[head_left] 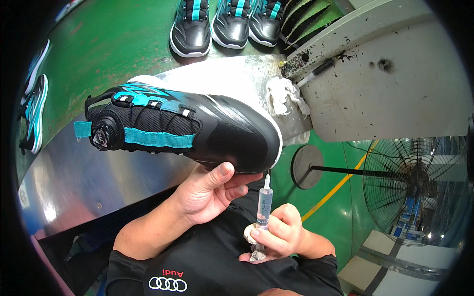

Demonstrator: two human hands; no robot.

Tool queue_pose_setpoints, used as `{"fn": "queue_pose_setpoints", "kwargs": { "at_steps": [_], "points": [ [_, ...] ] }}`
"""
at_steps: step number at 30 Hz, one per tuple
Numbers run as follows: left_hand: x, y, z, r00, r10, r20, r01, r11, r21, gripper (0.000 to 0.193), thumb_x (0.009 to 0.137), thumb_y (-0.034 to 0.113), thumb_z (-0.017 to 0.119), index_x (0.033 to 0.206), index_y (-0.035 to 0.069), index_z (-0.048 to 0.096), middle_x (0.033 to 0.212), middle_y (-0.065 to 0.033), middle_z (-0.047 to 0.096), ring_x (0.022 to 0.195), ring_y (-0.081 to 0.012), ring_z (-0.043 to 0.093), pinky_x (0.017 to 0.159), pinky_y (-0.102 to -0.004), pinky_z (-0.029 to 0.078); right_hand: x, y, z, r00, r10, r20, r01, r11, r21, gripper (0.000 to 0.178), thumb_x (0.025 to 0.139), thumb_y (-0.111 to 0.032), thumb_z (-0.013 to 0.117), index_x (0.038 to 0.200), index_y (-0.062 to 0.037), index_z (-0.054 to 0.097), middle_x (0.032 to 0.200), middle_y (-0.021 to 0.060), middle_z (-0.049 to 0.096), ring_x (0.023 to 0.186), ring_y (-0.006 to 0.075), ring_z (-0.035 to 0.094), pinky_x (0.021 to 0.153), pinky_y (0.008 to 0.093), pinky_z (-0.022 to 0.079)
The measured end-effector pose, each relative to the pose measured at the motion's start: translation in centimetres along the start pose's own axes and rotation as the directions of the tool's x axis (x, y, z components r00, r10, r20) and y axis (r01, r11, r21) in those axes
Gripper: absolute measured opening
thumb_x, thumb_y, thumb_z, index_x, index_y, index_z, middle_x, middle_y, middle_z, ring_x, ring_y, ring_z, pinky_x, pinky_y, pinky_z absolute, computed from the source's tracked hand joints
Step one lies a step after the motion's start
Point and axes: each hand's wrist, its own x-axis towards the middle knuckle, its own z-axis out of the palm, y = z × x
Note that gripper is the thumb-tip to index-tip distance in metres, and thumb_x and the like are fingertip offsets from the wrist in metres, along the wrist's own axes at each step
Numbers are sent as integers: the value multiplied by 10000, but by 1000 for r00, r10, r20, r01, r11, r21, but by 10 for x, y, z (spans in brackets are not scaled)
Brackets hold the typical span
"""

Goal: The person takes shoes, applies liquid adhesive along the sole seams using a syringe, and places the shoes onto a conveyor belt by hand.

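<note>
A black sneaker (232,130) with turquoise accents, a white sole and a dial closure lies on its side in the air, toe to the right. My left hand (210,192) grips it from below near the forefoot; some of its fingers are hidden behind the shoe. In my right hand (279,234) is a clear syringe (264,204), held upright with its thin dark tip at the sole edge by the toe. Whether the tip touches the shoe I cannot tell. A crumpled white tissue (250,235) is pinched against the syringe by the same hand.
Similar sneakers (230,29) stand in a row on the green surface (123,39), with more at the far left (37,113). A metal ledge holds a crumpled white cloth (286,96) beside a dark-capped marker-like tool (316,73). At right stands a large fan (417,177).
</note>
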Motion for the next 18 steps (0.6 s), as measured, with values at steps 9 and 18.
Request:
{"fn": "queue_pose_setpoints", "kwargs": {
  "at_steps": [9,18],
  "points": [
    [1,4,-2,1000,-4,-11,5,1000,16,359,877,188,596,1208,73,520,1173,-114,583,1081,-241,576,780,-283,546,2,-2,4,1000,26,10,-26,1000,12,447,669,-405,739,943,-72,620,748,53,569,509,157,422,437,278,302],
    [-40,3,-23,994,-108,32,107,994,31,357,843,101,622,1187,57,534,1104,-77,615,1076,-224,570,824,-311,494,-20,7,-11,990,27,-141,-46,990,-135,888,595,-638,728,1196,-99,358,938,96,454,756,257,460,662,403,388]
  ]
}}
